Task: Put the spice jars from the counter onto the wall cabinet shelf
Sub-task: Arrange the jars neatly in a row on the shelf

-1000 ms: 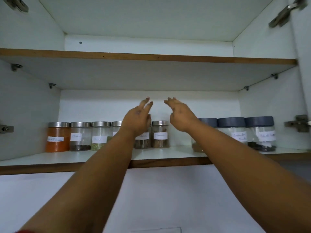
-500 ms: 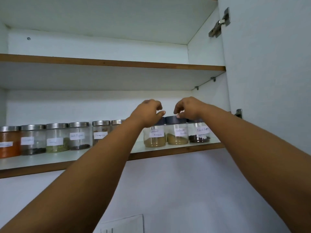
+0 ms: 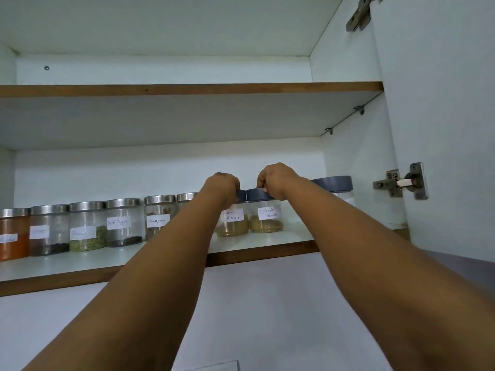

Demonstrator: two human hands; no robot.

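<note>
Two round clear jars with dark grey lids stand touching at centre frame on the white lower shelf [image 3: 257, 243]. My left hand [image 3: 223, 187] grips the masala jar [image 3: 232, 220] lid with curled fingers; my right hand [image 3: 276, 180] pinches the coriander jar [image 3: 266, 216] lid.

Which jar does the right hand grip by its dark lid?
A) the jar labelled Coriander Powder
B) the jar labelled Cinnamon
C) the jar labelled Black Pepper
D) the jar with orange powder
A: the right hand curls its fingers over the dark lid of the Coriander Powder jar, which stands on the lower shelf beside the Garam Masala jar under the left hand.
</note>
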